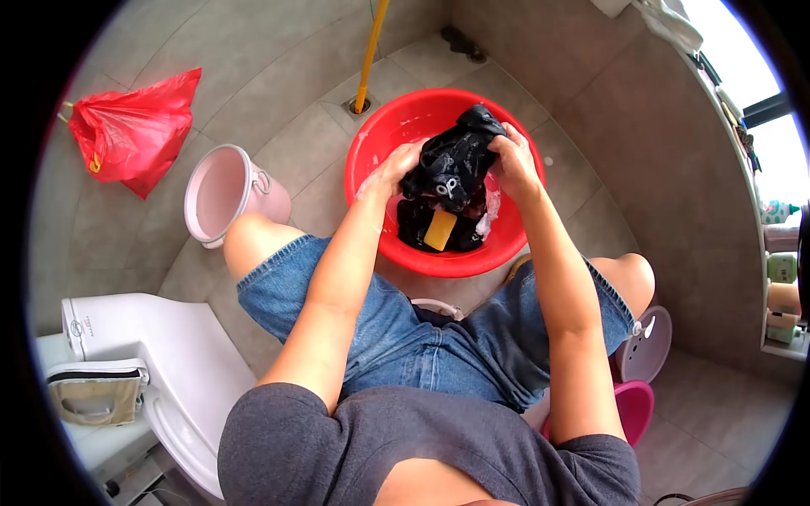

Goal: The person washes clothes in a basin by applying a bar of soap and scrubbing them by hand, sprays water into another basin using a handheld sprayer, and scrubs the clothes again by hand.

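Grey shirt (422,413), black cloth (451,164) in fingers (508,148)

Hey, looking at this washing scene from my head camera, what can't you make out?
All in the head view:
Yellow pole: top cut off by the upper edge.
Red bag: its plastic hides any contents.
Black cloth: bunched folds hide its full shape.
Red basin: cloth covers part of its floor.
Shelf bottles: labels too small to read.
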Action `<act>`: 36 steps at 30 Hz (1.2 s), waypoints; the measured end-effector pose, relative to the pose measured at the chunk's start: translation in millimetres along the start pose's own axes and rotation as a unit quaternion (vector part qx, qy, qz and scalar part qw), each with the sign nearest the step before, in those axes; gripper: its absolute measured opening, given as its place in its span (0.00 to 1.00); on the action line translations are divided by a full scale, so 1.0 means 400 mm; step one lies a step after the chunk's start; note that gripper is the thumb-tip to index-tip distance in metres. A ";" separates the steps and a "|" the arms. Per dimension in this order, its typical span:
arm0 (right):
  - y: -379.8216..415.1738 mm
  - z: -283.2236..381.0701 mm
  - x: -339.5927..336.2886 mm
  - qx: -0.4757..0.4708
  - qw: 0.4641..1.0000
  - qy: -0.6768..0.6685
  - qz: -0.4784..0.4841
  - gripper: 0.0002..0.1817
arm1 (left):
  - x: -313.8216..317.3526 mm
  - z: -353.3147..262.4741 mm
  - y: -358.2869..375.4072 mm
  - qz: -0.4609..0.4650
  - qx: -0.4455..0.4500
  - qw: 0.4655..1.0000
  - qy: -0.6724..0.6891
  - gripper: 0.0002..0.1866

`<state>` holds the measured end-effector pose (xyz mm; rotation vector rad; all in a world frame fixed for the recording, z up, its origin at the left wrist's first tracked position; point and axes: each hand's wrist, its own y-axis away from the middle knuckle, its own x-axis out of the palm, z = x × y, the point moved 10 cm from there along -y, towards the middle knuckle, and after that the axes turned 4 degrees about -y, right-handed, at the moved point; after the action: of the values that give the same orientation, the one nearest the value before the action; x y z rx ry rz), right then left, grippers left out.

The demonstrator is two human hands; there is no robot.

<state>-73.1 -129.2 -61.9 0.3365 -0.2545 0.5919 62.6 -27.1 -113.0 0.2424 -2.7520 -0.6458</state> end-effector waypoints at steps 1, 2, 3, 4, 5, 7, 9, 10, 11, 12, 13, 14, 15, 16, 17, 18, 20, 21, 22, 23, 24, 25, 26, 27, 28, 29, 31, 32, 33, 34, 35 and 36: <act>-0.007 0.010 0.006 0.002 0.999 -0.050 0.000 0.13 | -0.014 -0.002 0.007 -0.035 -0.006 0.998 -0.051 0.29; -0.014 0.024 0.012 0.004 0.995 -0.099 0.000 0.16 | -0.028 -0.004 0.016 -0.069 -0.012 0.992 -0.101 0.31; -0.016 0.037 0.017 0.006 0.989 -0.149 0.000 0.18 | -0.042 0.012 -0.008 -0.052 -0.013 0.991 -0.126 0.37; -0.007 0.053 0.027 0.009 0.985 -0.173 0.025 0.21 | -0.038 0.005 -0.012 -0.034 -0.013 0.988 -0.151 0.43; -0.009 0.035 0.016 0.020 0.978 -0.207 0.012 0.21 | 0.001 -0.019 -0.013 0.024 0.050 0.992 -0.109 0.45; -0.014 -0.012 -0.004 0.040 0.961 -0.274 -0.013 0.22 | 0.095 -0.072 0.021 0.142 0.175 0.974 -0.025 0.47; -0.015 -0.041 -0.008 0.065 0.942 -0.330 -0.019 0.19 | 0.105 -0.096 0.037 0.105 0.255 0.943 -0.186 0.38; -0.012 -0.053 -0.006 0.081 0.936 -0.343 -0.019 0.20 | 0.094 -0.102 0.032 0.054 0.248 0.939 -0.230 0.34; -0.009 -0.061 -0.007 0.095 0.929 -0.356 -0.018 0.21 | 0.085 -0.110 0.030 0.004 0.243 0.930 -0.274 0.30; -0.050 -0.072 -0.029 0.052 0.938 -0.342 0.024 0.19 | 0.071 -0.122 0.034 -0.014 0.257 0.931 -0.260 0.28; -0.047 -0.057 -0.037 0.024 0.952 -0.304 -0.001 0.19 | 0.059 -0.133 0.036 -0.032 0.272 0.930 -0.245 0.25; -0.044 -0.039 -0.045 -0.004 0.964 -0.265 -0.025 0.20 | 0.049 -0.143 0.039 -0.050 0.286 0.929 -0.230 0.23; -0.037 -0.020 -0.053 -0.033 0.973 -0.224 -0.049 0.21 | 0.055 -0.144 0.041 -0.032 0.290 0.936 -0.196 0.23; -0.031 -0.016 -0.053 -0.051 0.988 -0.140 -0.046 0.29 | 0.065 -0.153 0.052 -0.016 0.293 0.942 -0.161 0.24; -0.032 -0.027 -0.072 -0.044 0.995 0.036 -0.077 0.33 | 0.075 -0.163 0.063 0.000 0.296 0.947 -0.126 0.24; -0.028 -0.025 -0.081 -0.066 0.991 0.073 -0.093 0.36 | 0.076 -0.167 0.076 -0.016 0.295 0.955 -0.036 0.21; 0.034 0.010 -0.003 -0.077 0.994 0.049 -0.066 0.43 | 0.044 -0.119 0.039 -0.034 0.254 0.962 0.093 0.20; 0.031 -0.038 0.016 -0.056 0.993 0.096 -0.040 0.43 | 0.030 -0.089 0.020 -0.042 0.232 0.959 0.156 0.19; 0.043 -0.052 0.069 -0.117 0.970 0.211 0.020 0.41 | 0.046 -0.083 0.022 -0.039 0.205 0.957 0.200 0.16; 0.063 -0.058 0.126 -0.174 0.927 0.322 0.080 0.40 | 0.045 -0.082 0.018 -0.033 0.206 0.956 0.206 0.15; 0.054 -0.076 0.106 -0.131 0.945 0.293 0.062 0.36 | 0.041 -0.082 0.011 -0.027 0.208 0.955 0.212 0.14; 0.047 -0.093 0.089 -0.086 0.960 0.262 0.044 0.33 | 0.041 -0.086 0.013 -0.023 0.208 0.953 0.219 0.13; 0.027 -0.109 0.058 -0.037 0.980 0.191 0.040 0.26 | 0.032 -0.094 0.020 -0.036 0.187 0.950 0.247 0.10; 0.020 -0.115 0.037 -0.001 0.993 0.105 0.047 0.17 | 0.003 -0.097 0.012 -0.036 0.191 0.938 0.288 0.06; 0.016 -0.105 0.019 0.014 0.999 -0.003 0.046 0.13 | -0.021 -0.108 0.014 -0.032 0.196 0.932 0.302 0.05; 0.009 -0.095 -0.002 0.028 0.993 -0.110 0.045 0.10 | -0.042 -0.119 0.018 -0.027 0.202 0.927 0.316 0.05; -0.033 -0.107 -0.093 0.022 0.976 -0.215 0.006 0.11 | -0.087 -0.137 0.029 -0.040 0.217 0.916 0.335 0.05; -0.054 -0.109 -0.103 0.035 0.970 -0.236 0.034 0.17 | -0.106 -0.142 0.030 -0.043 0.228 0.912 0.339 0.06; -0.063 -0.095 -0.123 0.013 0.965 -0.255 0.058 0.19 | -0.124 -0.147 0.028 -0.046 0.238 0.907 0.344 0.08; -0.063 -0.074 -0.129 0.010 0.963 -0.266 0.044 0.19 | -0.138 -0.161 0.032 -0.046 0.246 0.901 0.354 0.10; -0.064 -0.059 -0.136 0.007 0.960 -0.277 0.030 0.19 | -0.150 -0.171 0.038 -0.047 0.252 0.895 0.364 0.12; -0.068 -0.054 -0.159 0.006 0.950 -0.312 0.002 0.18 | -0.159 -0.179 0.046 -0.044 0.252 0.891 0.376 0.15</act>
<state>-105.3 -173.8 -108.8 0.5319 -0.8618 0.4759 144.0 -25.1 -59.7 0.5910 -2.0885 0.1622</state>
